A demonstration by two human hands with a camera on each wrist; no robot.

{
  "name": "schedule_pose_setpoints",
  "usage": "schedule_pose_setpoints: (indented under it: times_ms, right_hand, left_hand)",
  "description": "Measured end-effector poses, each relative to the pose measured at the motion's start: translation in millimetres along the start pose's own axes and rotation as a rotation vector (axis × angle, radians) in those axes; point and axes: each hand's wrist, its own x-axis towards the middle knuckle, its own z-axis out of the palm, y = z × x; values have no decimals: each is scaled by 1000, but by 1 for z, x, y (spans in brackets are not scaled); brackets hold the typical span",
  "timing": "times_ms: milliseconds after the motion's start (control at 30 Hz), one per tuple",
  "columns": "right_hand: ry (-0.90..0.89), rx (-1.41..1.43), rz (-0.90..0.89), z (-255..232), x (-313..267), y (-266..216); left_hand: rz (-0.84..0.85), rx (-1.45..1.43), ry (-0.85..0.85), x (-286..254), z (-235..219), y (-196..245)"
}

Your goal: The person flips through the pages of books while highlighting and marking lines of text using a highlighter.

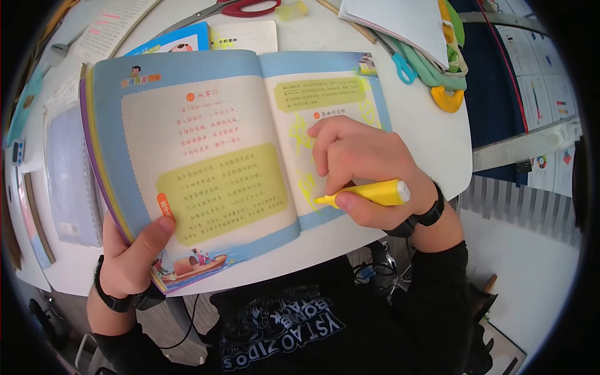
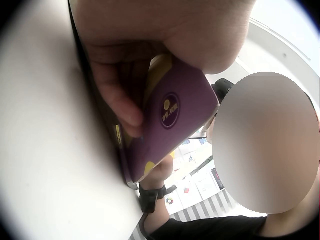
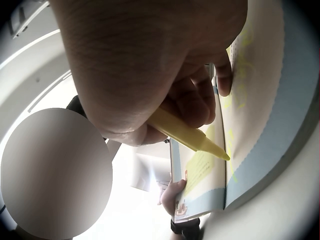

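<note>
Right grip (image 1: pixel 375 159): clamped on yellow highlighter (image 1: pixel 382 192), tip at open book's (image 1: pixel 150 119) 4 o'clock | left grip (image 1: pixel 128 262): clamped on its 8 o'clock edge | risk: loosened left hold could shift page, causing stray stroke

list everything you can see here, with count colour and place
open book: one, blue-bordered pages, purple cover, centre
highlighter: one, yellow, in the right hand
table: one, white, under the items
red-handled scissors: one, beyond the book
blue-handled scissors: one, far right of table
small block: one, pale yellow, far edge
loose papers: count unclear, white, far right
pouch: one, green and yellow, by the papers
blue booklet: one, beyond the book
edge items: too blurred to list fully
left hand: one, bare, gripping book's lower left
right hand: one, bare, over right page
</note>
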Motion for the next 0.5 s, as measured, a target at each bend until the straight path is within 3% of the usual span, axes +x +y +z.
schedule_pose_setpoints:
  times_ms: [233, 500]
  right_hand:
    - [-15, -17, -19, -2, 0, 2]
    - [33, 20, 45, 1, 1, 1]
  left_hand:
    - [-29, 8, 14, -2, -2, -3]
    - [55, -9, 32, -2, 1, -6]
